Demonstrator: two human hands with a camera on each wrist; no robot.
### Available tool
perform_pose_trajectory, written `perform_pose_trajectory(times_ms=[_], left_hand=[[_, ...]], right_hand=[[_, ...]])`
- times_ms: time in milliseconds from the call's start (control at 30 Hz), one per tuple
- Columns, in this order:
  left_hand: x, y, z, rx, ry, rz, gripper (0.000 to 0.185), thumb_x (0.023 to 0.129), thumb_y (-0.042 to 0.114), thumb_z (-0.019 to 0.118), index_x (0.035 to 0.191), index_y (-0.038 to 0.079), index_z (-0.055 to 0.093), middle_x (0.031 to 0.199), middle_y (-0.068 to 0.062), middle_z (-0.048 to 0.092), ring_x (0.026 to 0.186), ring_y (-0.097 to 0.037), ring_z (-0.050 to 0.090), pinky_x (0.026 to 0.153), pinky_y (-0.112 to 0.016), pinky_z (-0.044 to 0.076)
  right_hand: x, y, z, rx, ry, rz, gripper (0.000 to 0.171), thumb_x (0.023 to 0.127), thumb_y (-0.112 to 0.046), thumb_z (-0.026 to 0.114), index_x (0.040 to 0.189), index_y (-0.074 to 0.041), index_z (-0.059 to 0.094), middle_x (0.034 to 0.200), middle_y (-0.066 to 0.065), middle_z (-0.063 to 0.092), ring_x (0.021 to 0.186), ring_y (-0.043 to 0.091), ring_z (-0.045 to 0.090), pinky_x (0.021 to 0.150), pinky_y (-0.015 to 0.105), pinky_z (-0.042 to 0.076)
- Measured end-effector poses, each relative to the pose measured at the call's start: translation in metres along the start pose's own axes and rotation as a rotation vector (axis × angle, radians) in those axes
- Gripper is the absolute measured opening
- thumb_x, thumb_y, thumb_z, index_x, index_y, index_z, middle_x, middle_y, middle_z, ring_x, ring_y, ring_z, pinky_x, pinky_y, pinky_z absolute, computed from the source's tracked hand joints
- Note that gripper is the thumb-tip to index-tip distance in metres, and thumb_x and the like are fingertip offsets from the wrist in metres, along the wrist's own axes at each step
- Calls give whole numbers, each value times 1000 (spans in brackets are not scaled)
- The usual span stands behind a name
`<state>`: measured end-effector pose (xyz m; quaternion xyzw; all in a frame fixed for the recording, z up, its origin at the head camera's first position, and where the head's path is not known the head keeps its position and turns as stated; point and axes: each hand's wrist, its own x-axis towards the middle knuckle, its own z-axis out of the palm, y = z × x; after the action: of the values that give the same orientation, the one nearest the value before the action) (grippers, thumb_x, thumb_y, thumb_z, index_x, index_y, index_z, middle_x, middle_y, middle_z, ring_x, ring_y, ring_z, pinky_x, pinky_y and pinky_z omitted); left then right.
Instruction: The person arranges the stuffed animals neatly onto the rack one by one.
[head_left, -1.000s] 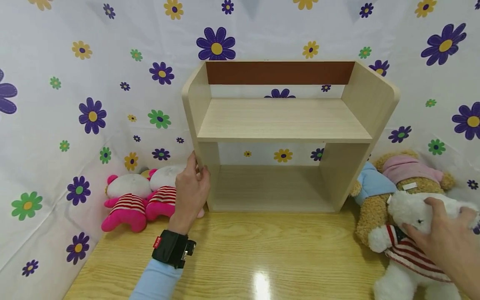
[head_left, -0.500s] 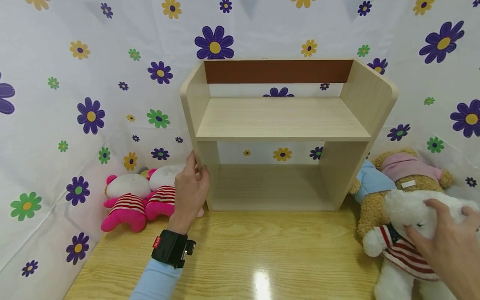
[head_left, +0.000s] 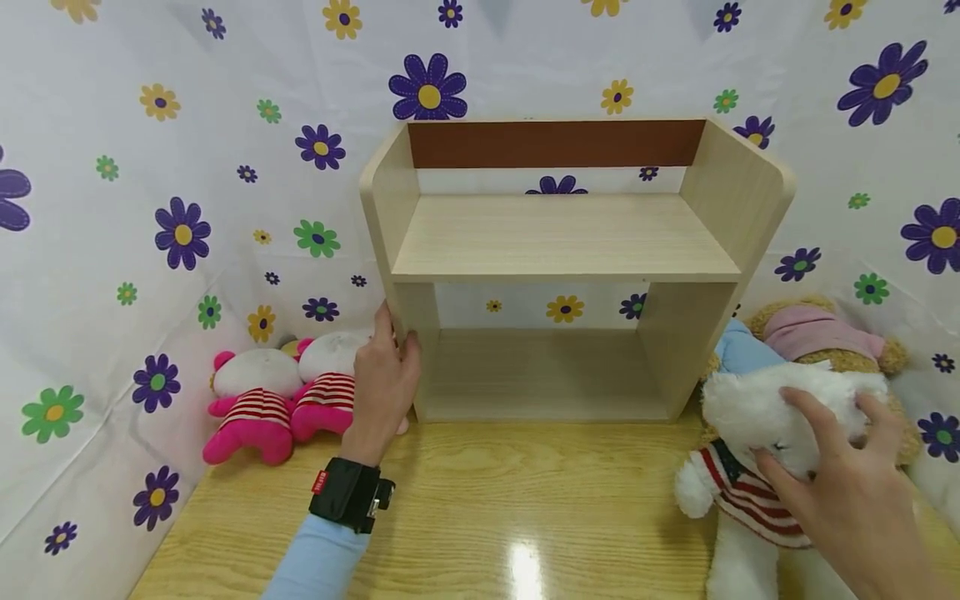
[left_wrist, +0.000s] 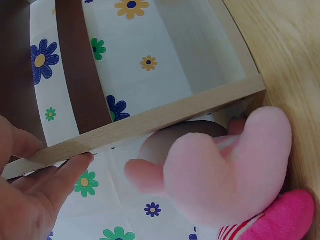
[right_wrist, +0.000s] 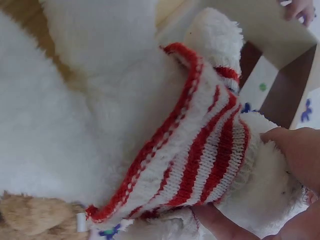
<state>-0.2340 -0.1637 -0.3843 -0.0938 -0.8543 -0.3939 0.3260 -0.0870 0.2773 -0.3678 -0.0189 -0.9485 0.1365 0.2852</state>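
My left hand (head_left: 381, 385) holds the left side panel of a pale wooden two-tier shelf (head_left: 566, 237). In the left wrist view, the thumb lies on one side of the panel's edge (left_wrist: 135, 125) and the fingers on the other. At the right, my right hand (head_left: 862, 492) grips the head of a white teddy bear (head_left: 750, 408), fingers spread over the fur. The bear is upright, its legs toward me, in a red-and-white striped knit sweater (right_wrist: 200, 155). Parts of its head are hidden by the hand.
Pink plush toys (head_left: 258, 425) in striped tops lean left of the shelf, and a light pink one (left_wrist: 225, 175) lies against its side panel. Brown teddy bears, one in a pink top (head_left: 821, 333), one in a blue top (head_left: 742, 348), sit behind the white bear. The wooden table (head_left: 525, 492) spreads in front.
My right hand has carried the white bear to the left, so that it covers more of the brown bear in blue. The left hand stays at the shelf's side.
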Motion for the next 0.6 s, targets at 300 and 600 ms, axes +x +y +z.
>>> perform_pose_trajectory(times_ms=[300,600], left_hand=[[0,-1,0,35,-4,-16,53,101,6,57,152,2,39,133,-29,65,107,-41,72,81,-53,62],[-1,1,2,15,-15,-15,53,101,4,57,152,2,39,140,-27,61,115,-42,69,88,-54,59]], right_hand=[[11,-34,12,237,224,-220,86,92,-78,37,136,-7,54,137,46,31,99,56,52,66,77,50],[30,-46,68,406,324,-278,63,92,-40,67,142,-5,50,141,41,30,101,47,51,71,55,48]])
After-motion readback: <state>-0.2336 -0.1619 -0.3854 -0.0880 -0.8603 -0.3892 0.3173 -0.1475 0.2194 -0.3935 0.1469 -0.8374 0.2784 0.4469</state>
